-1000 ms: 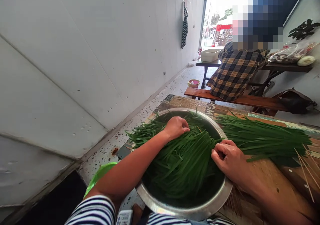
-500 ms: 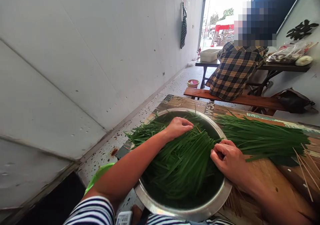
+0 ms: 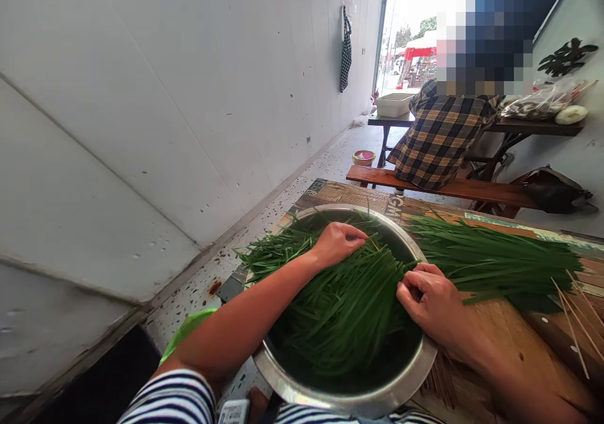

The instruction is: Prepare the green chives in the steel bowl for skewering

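Both hands on green leaves (image 3: 344,311) in a steel bowl (image 3: 358,402) – bowl sits at the table's (image 3: 509,336) near edge, 6 o'clock of the view.
Left hand (image 3: 340,243) lies on the leaves at the bowl's 12 o'clock, fingers bent down and close together; can't tell if it grips any. Right hand (image 3: 431,304) at the bowl's 3 o'clock rim, fingers curled and pinched on leaf ends. Leaves fill the bowl, tips spilling over the rim at 10 o'clock. Second pile of leaves (image 3: 495,260) flat on the table at 2 o'clock of the bowl – thin sticks (image 3: 578,323) just beyond it at 3 o'clock. A person in a plaid shirt (image 3: 441,138) sits on a bench (image 3: 472,190), far off at 1 o'clock.
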A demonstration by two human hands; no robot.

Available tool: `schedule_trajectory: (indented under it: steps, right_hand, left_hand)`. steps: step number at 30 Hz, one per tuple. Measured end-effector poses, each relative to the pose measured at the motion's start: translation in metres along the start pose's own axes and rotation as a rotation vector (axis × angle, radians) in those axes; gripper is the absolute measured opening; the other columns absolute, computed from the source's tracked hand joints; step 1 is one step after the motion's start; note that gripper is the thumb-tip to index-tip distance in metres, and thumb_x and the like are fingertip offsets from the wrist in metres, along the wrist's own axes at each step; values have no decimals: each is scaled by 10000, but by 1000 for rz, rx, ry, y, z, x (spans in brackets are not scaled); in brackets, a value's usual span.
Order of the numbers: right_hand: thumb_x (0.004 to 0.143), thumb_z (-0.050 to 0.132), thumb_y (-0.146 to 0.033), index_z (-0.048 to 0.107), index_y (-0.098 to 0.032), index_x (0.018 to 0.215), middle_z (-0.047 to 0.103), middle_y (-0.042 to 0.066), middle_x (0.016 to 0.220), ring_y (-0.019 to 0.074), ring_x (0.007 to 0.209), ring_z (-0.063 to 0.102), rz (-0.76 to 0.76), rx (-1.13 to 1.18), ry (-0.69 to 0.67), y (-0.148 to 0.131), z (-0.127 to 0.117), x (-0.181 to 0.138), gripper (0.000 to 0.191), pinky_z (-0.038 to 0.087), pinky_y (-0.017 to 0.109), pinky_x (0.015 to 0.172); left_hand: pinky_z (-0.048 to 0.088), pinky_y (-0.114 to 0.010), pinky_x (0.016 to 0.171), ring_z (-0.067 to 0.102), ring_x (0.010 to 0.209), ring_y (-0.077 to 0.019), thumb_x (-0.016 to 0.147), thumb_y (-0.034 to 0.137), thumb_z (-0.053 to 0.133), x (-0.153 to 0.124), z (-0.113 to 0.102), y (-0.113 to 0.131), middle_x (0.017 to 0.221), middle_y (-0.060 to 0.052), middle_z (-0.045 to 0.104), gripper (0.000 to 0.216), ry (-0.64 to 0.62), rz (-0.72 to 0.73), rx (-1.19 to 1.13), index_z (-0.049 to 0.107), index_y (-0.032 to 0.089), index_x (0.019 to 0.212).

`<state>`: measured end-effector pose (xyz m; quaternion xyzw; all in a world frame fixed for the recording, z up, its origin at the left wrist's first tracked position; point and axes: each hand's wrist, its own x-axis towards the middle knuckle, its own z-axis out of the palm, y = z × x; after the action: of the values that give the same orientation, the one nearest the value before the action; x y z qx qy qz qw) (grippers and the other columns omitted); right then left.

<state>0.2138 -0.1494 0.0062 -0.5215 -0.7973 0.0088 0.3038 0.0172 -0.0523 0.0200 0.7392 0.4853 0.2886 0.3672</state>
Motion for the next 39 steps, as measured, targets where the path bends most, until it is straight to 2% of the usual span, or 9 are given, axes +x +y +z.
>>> schedule_trajectory:
  steps: [3, 8, 12, 13, 19, 26, 30, 34, 39]
  right_hand:
    - [792, 461, -210, 312, -218, 484, 422, -46, 436, 104, 483, 437, 2, 0, 5, 0, 0, 0, 342, 389, 262, 630]
    - [806, 461, -215, 350, -217, 507, 421, -53, 454, 98, 477, 415, 12, -10, 7, 3, 3, -2, 319, 394, 262, 663]
    - [791, 472, -209, 334, -218, 497, 417, -60, 446, 92, 457, 384, 0, -4, -6, 4, 4, -3, 324, 398, 269, 684]
    - [787, 472, -208, 324, -219, 493, 411, -60, 441, 93, 458, 387, -3, -5, -6, 4, 3, -3, 330, 398, 270, 681]
    - [782, 467, -204, 319, -221, 484, 414, -51, 435, 106, 492, 435, -5, -14, 0, 2, 1, -1, 333, 392, 264, 648]
    - [782, 468, -208, 322, -214, 486, 408, -56, 439, 94, 482, 419, -11, -7, 8, 2, 1, -1, 330, 391, 249, 649]
    - [782, 471, -206, 322, -211, 490, 405, -57, 438, 92, 474, 415, -19, -18, 13, 2, 1, -1, 328, 387, 248, 642]
    - [781, 472, -204, 322, -211, 491, 403, -56, 439, 95, 487, 435, -16, -15, 9, 3, 2, -1, 327, 384, 246, 641]
    - [782, 471, -211, 320, -212, 494, 400, -58, 445, 92, 479, 417, -2, -7, -7, 4, 3, -1, 325, 386, 249, 657]
  left_hand:
    - [469, -227, 713, 603, 736, -140, 728, 249, 592, -3, 3, 4, 820, -55, 704, 228, 8, 93, 67, 742, 148, 868]
    - [467, -228, 773, 622, 820, -158, 737, 242, 598, -7, -6, 13, 891, -43, 714, 215, -194, 186, 93, 739, 177, 885]
    - [453, -258, 809, 611, 833, -169, 776, 232, 552, 3, -19, -1, 899, -58, 702, 218, 78, 90, 244, 734, 172, 879]
    - [444, -264, 830, 606, 845, -170, 769, 222, 560, 6, -20, -6, 908, -61, 697, 208, 96, 87, 296, 734, 174, 874]
    - [384, -340, 903, 553, 965, -219, 729, 198, 611, 14, -19, -21, 985, -63, 666, 186, -96, 212, 581, 736, 215, 865]
    - [388, -351, 873, 534, 999, -222, 753, 258, 602, 14, -20, -18, 1026, -45, 645, 189, -169, 203, 705, 724, 247, 897]
    - [395, -306, 850, 554, 960, -195, 743, 228, 607, 10, -28, -1, 974, -30, 664, 141, -163, 171, 666, 728, 216, 814]
    - [408, -227, 691, 574, 738, -134, 729, 202, 593, -3, -48, 24, 772, -19, 674, 153, -117, 31, 625, 724, 190, 807]
    - [337, -218, 523, 518, 551, -117, 604, 332, 711, -12, -73, 22, 554, 1, 602, 151, -254, -205, 648, 720, 190, 652]
